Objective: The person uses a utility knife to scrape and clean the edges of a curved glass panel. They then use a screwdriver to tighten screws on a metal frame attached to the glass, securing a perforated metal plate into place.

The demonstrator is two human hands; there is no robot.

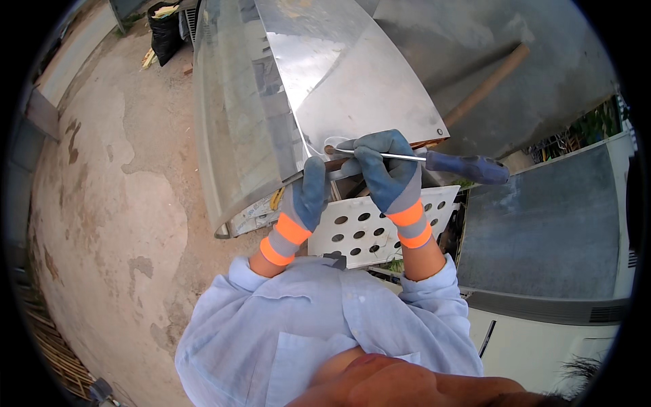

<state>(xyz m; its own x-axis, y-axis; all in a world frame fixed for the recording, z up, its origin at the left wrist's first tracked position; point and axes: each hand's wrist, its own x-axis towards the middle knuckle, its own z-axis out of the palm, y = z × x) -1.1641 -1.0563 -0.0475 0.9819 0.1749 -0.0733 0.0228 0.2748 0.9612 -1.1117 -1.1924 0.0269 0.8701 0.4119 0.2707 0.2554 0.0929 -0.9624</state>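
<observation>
My right hand (388, 166), in a blue-and-grey work glove with an orange-striped cuff, is closed around the thin shaft of a screwdriver (468, 167). Its dark blue handle sticks out to the right, past my fingers. The shaft's far end lies by a small brown round piece (329, 149) at the front edge of a shiny metal panel (359, 102). A thin white loop (316, 145) curves beside that piece. My left hand (308, 193), gloved alike, is closed on a narrow metal strip (337, 172) below the panel's edge; its fingertips are partly hidden.
A clear curved sheet (237, 129) stands left of the panel. Below my hands leans a white plate with round holes (359, 234). A wooden pole (488, 85) and a large grey sheet (569, 54) lie at right. A black bag (165, 34) stands on concrete ground (115, 217).
</observation>
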